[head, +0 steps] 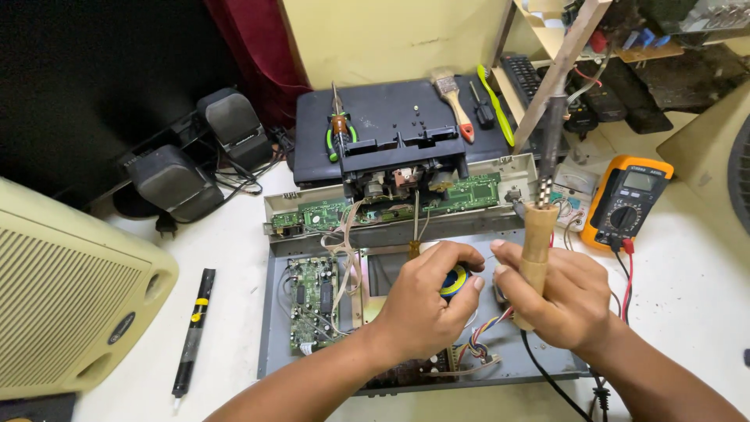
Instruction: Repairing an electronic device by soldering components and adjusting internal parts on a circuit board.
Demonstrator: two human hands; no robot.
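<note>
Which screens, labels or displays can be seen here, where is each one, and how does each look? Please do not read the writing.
Multimeter: right of the opened device, orange case, grey rectangular screen, black round dial.
Analog meter: just left of the multimeter, pale face, partly hidden.
Dark screen: upper left, large, black, switched off.
Solder reel: in the left hand, round, blue and yellow label.

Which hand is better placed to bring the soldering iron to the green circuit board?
Probably right: the right hand holds the wooden-handled soldering iron; the left hand holds a small round tin.
</note>
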